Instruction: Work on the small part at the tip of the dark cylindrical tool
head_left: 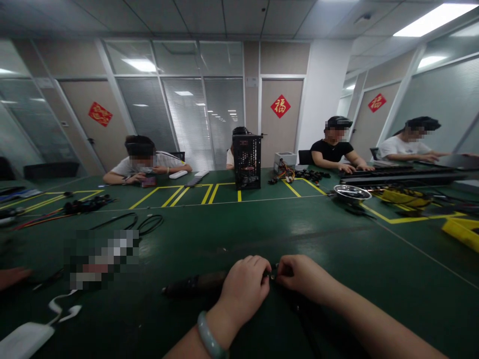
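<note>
My left hand, with a pale bangle at the wrist, is closed around the right end of a dark, slim tool that looks like an electric screwdriver. The tool lies low over the green table, its tip pointing left. Close by, my right hand is closed in a pinch on what looks like the end of a black cable. Between the fingertips of both hands shows a small metallic bit. Most of what the fingers grip is hidden.
A black computer case stands across the green table. A metal bowl, a power supply and cables lie about. A yellow bin is at right. Several people sit opposite; another person's hand shows at left.
</note>
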A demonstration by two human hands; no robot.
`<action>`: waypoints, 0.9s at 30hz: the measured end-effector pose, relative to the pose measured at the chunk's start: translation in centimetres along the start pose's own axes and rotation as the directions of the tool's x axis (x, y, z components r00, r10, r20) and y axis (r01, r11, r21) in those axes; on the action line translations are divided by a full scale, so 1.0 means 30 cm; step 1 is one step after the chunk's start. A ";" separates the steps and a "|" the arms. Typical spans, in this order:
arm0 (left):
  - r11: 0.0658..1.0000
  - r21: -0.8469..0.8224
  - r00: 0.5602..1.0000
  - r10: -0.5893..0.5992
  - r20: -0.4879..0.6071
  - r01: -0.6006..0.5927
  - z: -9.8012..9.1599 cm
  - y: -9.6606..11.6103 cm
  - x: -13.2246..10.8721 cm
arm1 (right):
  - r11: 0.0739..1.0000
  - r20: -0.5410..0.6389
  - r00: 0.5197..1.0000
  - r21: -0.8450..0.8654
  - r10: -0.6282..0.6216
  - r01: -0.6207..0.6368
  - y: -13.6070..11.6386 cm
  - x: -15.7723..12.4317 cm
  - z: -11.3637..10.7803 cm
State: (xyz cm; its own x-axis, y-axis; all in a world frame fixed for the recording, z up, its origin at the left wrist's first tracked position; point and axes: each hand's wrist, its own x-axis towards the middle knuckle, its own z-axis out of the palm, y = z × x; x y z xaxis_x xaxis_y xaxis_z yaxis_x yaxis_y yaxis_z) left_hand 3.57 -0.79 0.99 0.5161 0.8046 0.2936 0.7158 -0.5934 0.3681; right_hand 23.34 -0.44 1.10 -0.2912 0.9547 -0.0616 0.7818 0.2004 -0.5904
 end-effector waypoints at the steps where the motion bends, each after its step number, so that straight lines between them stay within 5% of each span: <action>1: 1.000 0.000 1.000 -0.004 0.007 0.004 -0.001 -0.001 0.000 | 1.000 0.004 1.000 0.004 -0.003 0.003 -0.001 -0.001 -0.001; 27: 1.000 0.000 1.000 0.021 0.011 -0.021 0.002 -0.011 -0.003 | 0.997 -0.012 0.998 -0.039 -0.065 0.064 -0.019 -0.011 -0.011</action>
State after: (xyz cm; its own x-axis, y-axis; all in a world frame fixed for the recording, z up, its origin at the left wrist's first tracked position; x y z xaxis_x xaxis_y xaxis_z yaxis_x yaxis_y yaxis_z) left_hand 3.33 -0.67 0.78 0.5365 0.7919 0.2916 0.7046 -0.6105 0.3617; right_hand 23.17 -0.78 1.74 -0.3344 0.9423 -0.0136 0.7824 0.2695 -0.5615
